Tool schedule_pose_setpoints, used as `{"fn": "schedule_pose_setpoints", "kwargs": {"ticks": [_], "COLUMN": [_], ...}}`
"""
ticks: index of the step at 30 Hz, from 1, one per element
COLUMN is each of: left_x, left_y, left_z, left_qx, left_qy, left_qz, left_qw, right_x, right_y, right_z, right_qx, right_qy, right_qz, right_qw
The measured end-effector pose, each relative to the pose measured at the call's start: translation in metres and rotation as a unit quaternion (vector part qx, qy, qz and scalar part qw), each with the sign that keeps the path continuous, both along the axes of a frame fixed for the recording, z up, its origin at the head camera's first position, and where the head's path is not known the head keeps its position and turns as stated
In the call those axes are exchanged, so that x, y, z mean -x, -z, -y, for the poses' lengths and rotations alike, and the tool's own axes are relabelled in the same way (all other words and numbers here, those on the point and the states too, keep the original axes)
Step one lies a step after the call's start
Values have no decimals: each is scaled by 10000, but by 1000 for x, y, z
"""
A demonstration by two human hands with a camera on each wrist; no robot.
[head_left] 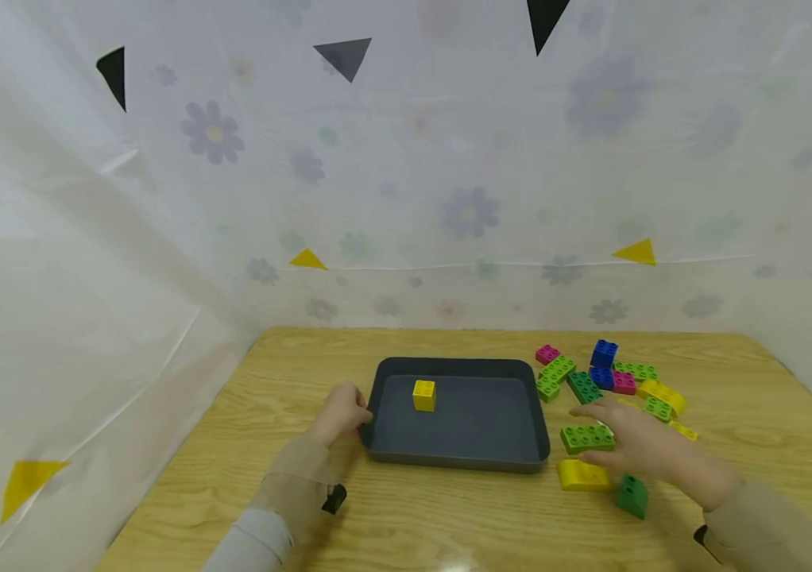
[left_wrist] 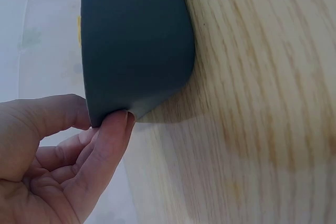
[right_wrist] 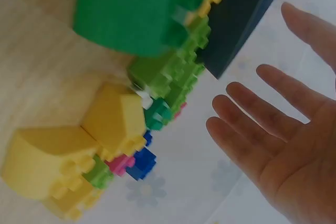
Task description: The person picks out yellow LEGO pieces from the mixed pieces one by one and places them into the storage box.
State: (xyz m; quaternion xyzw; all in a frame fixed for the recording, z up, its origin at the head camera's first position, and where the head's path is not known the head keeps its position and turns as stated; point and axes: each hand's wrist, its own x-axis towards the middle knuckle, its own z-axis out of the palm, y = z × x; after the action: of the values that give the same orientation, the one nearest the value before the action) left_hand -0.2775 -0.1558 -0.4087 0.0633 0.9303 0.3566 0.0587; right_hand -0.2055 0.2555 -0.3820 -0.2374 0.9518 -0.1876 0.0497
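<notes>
My left hand [head_left: 339, 413] pinches the left rim of a dark grey tray [head_left: 492, 461]; in the left wrist view the thumb and a finger [left_wrist: 107, 150] grip its edge. A yellow toy brick [head_left: 423, 396] stands inside the tray, left of the middle. Spread out and holding nothing, my right hand [head_left: 635, 441] hovers over the loose bricks on the right. Nearest to it are a light green brick [head_left: 587, 438], a yellow curved brick [head_left: 583, 475] and a dark green sloped brick [head_left: 632, 496]. The right wrist view shows its fingers extended above the bricks.
Farther back on the right lie more bricks: a blue one [head_left: 604, 353], a magenta one [head_left: 547, 354], a dark green one [head_left: 584, 387] and a yellow arched one [head_left: 662, 396]. The wooden table [head_left: 435, 516] meets a flower-printed sheet [head_left: 406, 199] behind.
</notes>
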Motion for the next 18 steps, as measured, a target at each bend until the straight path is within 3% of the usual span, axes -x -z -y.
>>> {"fn": "schedule_pose_setpoints", "kwargs": {"ticks": [4, 12, 18], "left_x": [1, 2, 2], "left_y": [1, 3, 3], "left_z": [0, 0, 1], "left_qx": [26, 61, 85], "left_qy": [-7, -2, -8], "left_qz": [-44, -30, 17], "left_qw": [10000, 10000, 10000], "right_x": [-5, -6, -6], "right_y": [13, 29, 35], "right_z": [1, 4, 7], "right_qx": [106, 91, 0], "right_qy": [-139, -516, -531], "right_qz": [326, 211, 172], "right_qw": [9993, 9984, 9984]}}
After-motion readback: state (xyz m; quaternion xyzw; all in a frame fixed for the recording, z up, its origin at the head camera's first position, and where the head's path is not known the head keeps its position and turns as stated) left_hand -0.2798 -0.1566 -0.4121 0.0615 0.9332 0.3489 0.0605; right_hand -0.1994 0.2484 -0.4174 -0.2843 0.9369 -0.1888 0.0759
